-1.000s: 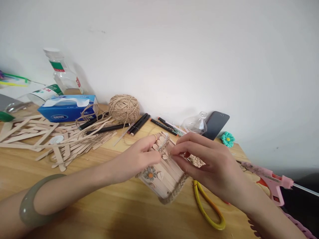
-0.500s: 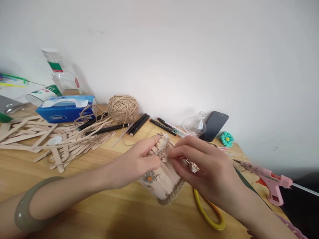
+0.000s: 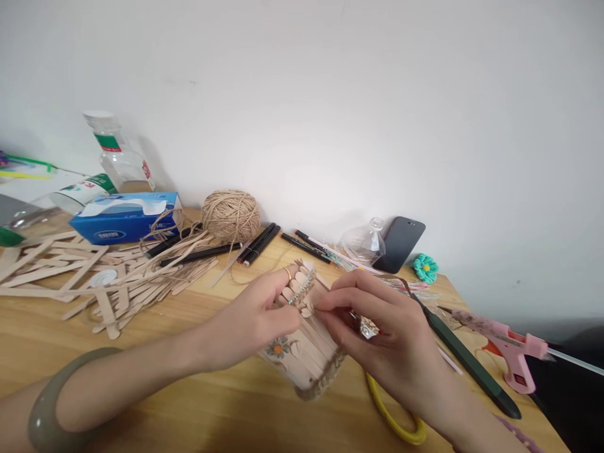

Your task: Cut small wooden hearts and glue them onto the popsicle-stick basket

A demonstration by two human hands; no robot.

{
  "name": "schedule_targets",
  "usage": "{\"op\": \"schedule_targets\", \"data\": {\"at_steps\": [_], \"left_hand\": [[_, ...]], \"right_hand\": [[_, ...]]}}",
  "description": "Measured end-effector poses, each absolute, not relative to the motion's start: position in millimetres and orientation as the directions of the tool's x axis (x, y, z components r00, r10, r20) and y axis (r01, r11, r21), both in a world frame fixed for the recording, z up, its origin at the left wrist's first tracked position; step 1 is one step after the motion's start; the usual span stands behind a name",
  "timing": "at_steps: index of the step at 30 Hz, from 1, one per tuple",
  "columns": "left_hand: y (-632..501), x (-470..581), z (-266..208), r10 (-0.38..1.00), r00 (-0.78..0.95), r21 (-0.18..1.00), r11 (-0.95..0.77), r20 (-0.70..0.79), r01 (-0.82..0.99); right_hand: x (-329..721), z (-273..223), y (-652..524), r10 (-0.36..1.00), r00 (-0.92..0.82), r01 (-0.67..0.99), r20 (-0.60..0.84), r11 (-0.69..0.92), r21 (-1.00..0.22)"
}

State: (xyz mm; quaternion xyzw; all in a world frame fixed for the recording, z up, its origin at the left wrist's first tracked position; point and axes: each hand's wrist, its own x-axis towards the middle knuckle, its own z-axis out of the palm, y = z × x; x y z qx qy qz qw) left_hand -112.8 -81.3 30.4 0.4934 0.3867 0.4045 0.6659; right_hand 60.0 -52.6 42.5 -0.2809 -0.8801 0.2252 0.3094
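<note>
A small craft-stick house (image 3: 309, 352) is tilted in front of me. It has rounded stick ends like roof tiles, a braided twine edge and a grey flower with an orange middle. My left hand (image 3: 257, 321) grips its upper left side, thumb across the front. With fingertips pinched together, my right hand (image 3: 384, 324) touches the front panel beside a small pale petal-like piece (image 3: 306, 309). Whatever lies between those fingertips is too small and hidden to make out. The right hand covers the right side of the house.
Loose craft sticks (image 3: 85, 270), a blue tissue box (image 3: 125, 217) and a twine ball (image 3: 230, 216) lie left. Black markers (image 3: 259, 244), a phone (image 3: 400, 244) and a teal flower (image 3: 425, 268) stand behind. A pink glue gun (image 3: 512, 346), dark green tool (image 3: 472, 358) and yellow ring (image 3: 394, 412) are right.
The view has shifted slightly, so the background sits lower and the dark green tool shows more. Both hands keep their places on the house, with the right fingertips still pinched at its front.
</note>
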Motion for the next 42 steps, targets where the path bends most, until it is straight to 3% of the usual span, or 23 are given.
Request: {"op": "schedule_targets", "data": {"at_steps": [12,20,23,29,35,42], "left_hand": [[-82.7,-111.9,26.2,0.935,0.334,0.987,0.151,-0.122,-0.063],[-81.6,-110.8,24.8,0.947,0.292,0.988,0.148,-0.131,-0.038],[-82.0,-110.4,25.1,0.955,0.263,0.989,0.145,-0.135,-0.018],[-84.1,-111.8,31.2,0.974,0.215,0.997,0.067,-0.070,0.023],[-84.3,-110.5,26.7,0.969,0.210,0.989,0.144,-0.133,-0.041],[-82.7,-109.4,17.7,0.963,0.233,0.985,0.155,-0.133,-0.078]], "right_hand": [[58.1,46.4,-53.7,0.640,-0.675,0.400,0.366,0.735,-0.547],[55.7,42.5,-57.9,0.490,-0.717,0.457,0.496,0.867,-0.197],[55.5,41.7,-59.5,0.443,-0.731,0.451,0.518,0.884,-0.119],[63.6,38.7,-60.0,0.445,-0.670,0.414,0.594,0.888,-0.199],[69.3,30.4,-60.8,0.336,-0.706,0.393,0.624,0.918,-0.049],[69.0,31.2,-61.0,0.323,-0.738,0.382,0.592,0.924,-0.029]]}}
